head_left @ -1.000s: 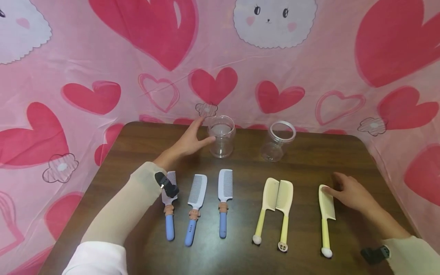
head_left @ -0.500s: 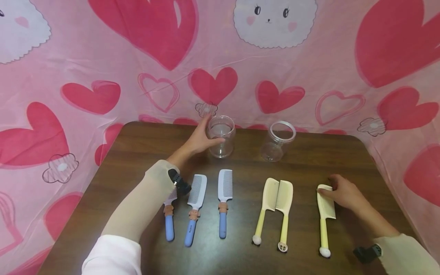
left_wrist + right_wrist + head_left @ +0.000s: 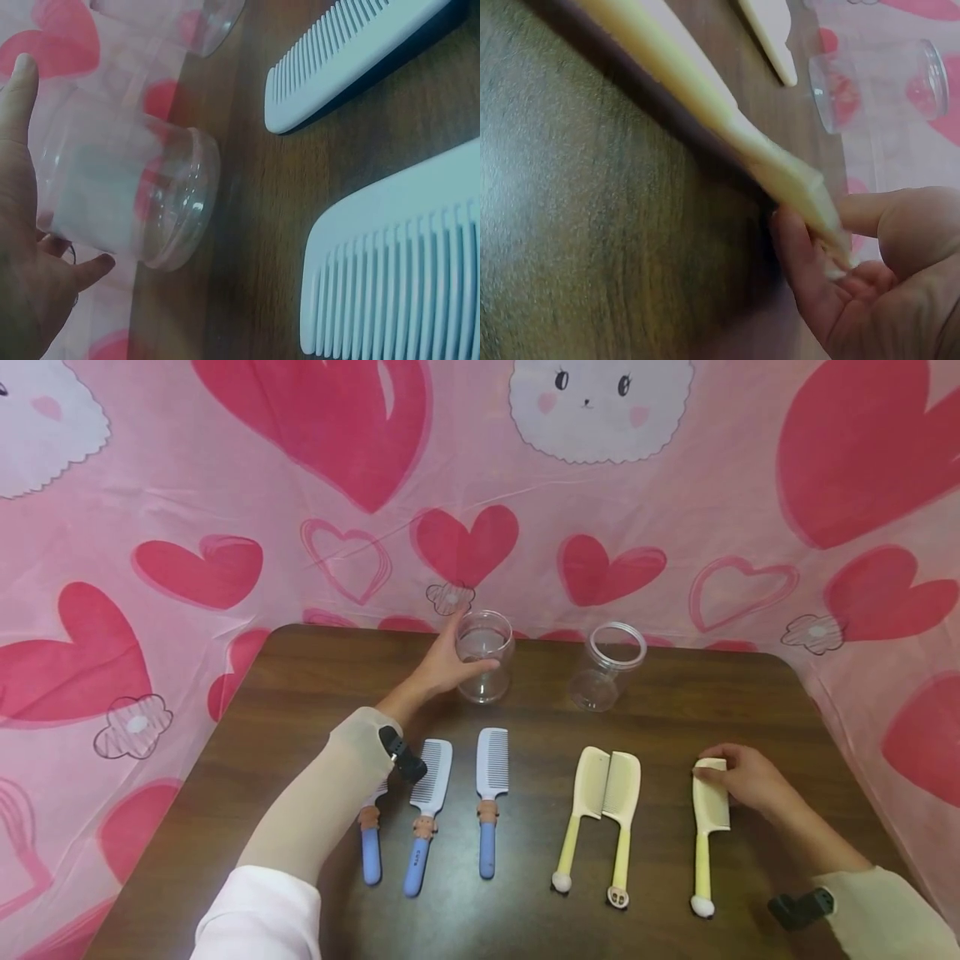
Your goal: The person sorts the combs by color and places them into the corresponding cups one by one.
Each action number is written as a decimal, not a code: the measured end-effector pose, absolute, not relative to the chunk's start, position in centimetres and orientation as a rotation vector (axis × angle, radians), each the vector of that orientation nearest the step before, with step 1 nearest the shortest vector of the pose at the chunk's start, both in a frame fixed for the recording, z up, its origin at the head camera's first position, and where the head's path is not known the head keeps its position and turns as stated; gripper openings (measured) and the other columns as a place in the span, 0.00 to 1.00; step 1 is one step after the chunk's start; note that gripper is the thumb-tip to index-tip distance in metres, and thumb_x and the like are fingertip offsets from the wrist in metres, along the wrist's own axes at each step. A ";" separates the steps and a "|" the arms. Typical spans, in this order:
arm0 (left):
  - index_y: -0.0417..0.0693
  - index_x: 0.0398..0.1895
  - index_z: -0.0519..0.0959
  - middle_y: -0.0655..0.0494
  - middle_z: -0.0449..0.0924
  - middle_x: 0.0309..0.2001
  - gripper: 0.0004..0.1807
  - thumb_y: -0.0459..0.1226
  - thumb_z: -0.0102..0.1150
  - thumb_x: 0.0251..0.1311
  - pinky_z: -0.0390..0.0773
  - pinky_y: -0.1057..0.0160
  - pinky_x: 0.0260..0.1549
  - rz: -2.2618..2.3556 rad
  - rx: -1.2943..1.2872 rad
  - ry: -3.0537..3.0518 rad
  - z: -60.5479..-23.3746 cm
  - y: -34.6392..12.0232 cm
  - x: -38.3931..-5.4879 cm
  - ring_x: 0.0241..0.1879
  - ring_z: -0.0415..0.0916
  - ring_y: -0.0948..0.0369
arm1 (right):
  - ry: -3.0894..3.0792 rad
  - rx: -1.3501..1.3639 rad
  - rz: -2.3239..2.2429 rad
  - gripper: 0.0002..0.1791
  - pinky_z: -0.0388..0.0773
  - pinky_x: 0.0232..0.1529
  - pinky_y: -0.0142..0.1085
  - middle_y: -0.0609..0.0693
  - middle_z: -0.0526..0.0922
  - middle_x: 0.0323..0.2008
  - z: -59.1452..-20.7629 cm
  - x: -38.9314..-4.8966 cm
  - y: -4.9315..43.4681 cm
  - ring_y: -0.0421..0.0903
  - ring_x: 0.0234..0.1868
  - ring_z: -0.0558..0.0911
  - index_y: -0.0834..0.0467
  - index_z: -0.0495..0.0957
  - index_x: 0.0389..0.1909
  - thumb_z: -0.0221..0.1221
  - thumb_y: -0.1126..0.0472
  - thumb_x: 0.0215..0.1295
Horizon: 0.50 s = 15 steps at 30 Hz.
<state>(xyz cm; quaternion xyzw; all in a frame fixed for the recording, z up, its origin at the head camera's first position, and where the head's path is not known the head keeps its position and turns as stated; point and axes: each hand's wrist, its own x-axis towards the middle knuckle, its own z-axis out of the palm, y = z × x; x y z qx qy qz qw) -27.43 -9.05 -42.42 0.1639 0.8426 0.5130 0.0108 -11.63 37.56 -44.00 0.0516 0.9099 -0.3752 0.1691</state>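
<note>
- Our left hand [image 3: 438,668] reaches to the table's [image 3: 675,710] far edge, thumb and fingers spread around the side of a clear round plastic jar [image 3: 484,657] that stands upright, mouth up.
- Three blue combs [image 3: 487,802] lie nearer us, long axes running front to back, handles toward us.
- Two yellow combs [image 3: 603,814] lie side by side the same way.
- Our right hand [image 3: 750,777] pinches the toothed head of a smooth yellow comb [image 3: 708,827] with curled fingers; its handle points toward us, near the table's right side.
</note>
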 end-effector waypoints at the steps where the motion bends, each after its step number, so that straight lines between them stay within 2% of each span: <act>1: 0.45 0.82 0.46 0.44 0.56 0.78 0.60 0.46 0.78 0.53 0.59 0.46 0.73 1.605 0.502 2.624 -42.5 -9.0 -27.4 0.76 0.56 0.49 | 2.564 0.147 -1.096 0.25 0.85 0.29 0.42 0.59 0.82 0.37 -44.0 -11.7 37.6 0.46 0.31 0.81 0.79 0.71 0.56 0.61 0.61 0.72; 11: 0.46 0.79 0.53 0.45 0.65 0.72 0.53 0.47 0.75 0.57 0.65 0.46 0.70 1.602 0.507 2.602 -42.6 -9.0 -27.3 0.71 0.64 0.48 | 2.282 0.140 -1.331 0.28 0.86 0.36 0.40 0.50 0.83 0.36 -42.7 -11.6 38.9 0.43 0.36 0.85 0.85 0.59 0.63 0.47 0.61 0.81; 12: 0.46 0.79 0.53 0.45 0.65 0.72 0.53 0.47 0.75 0.57 0.65 0.46 0.70 1.599 0.507 2.599 -42.6 -9.0 -27.3 0.71 0.64 0.48 | 2.248 0.132 -1.375 0.27 0.86 0.37 0.40 0.49 0.83 0.36 -42.6 -11.6 39.1 0.43 0.36 0.85 0.85 0.61 0.62 0.47 0.62 0.81; 13: 0.47 0.79 0.53 0.45 0.65 0.72 0.53 0.47 0.75 0.57 0.65 0.46 0.70 1.596 0.505 2.595 -42.6 -9.0 -27.3 0.71 0.64 0.48 | 2.207 0.125 -1.429 0.24 0.86 0.37 0.39 0.49 0.84 0.36 -42.4 -11.7 39.5 0.43 0.37 0.86 0.82 0.67 0.60 0.47 0.62 0.81; 15: 0.47 0.79 0.52 0.45 0.64 0.73 0.53 0.47 0.75 0.57 0.65 0.46 0.70 1.587 0.499 2.591 -42.6 -9.0 -27.3 0.71 0.64 0.48 | 2.095 0.090 -1.570 0.17 0.87 0.38 0.39 0.48 0.85 0.36 -42.0 -11.8 40.2 0.43 0.37 0.87 0.72 0.78 0.54 0.46 0.64 0.82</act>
